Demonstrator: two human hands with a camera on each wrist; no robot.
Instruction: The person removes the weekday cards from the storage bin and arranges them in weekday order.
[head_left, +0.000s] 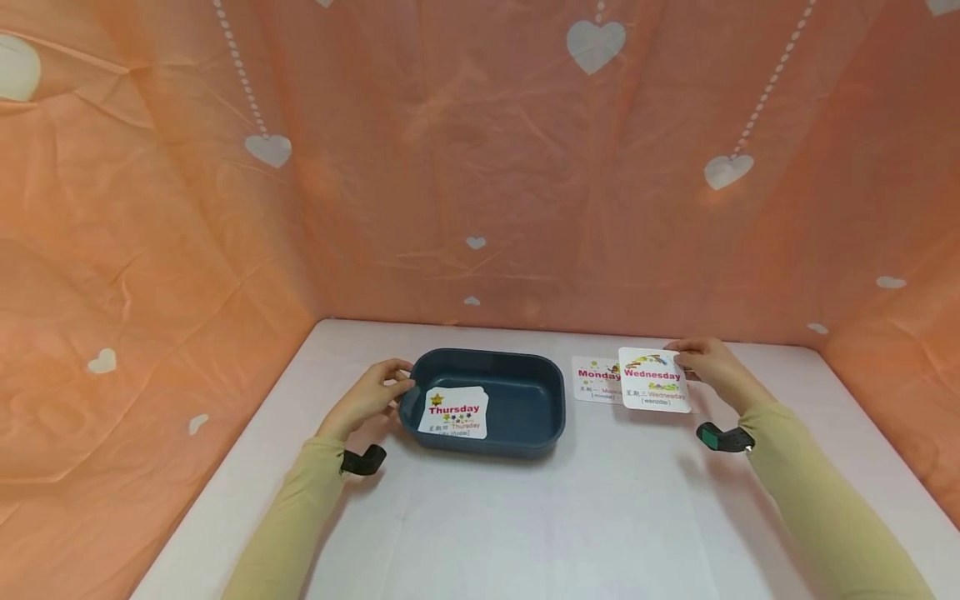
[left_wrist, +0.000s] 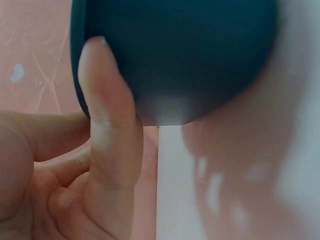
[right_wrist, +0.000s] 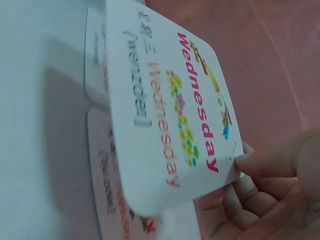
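Picking up seems the step in hand: the left grip (head_left: 367, 398) clasps the tray (head_left: 525, 408) by its rim, the right grip (head_left: 716, 367) pinches the Wednesday card (head_left: 654, 381) above the counter (head_left: 480, 517), near the Monday card (head_left: 595, 379) and what looks like a blurred third card (right_wrist: 104, 172), so moving it calls for steadiness.

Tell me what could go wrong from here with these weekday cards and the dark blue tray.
The right hand pinches the Wednesday card near one corner, so it might twist or slip.

That raised card partly covers the Monday card in the head view; dipping it could nudge what lies below.

The left hand grips the tray at its end; a tug might shift the Thursday card inside.
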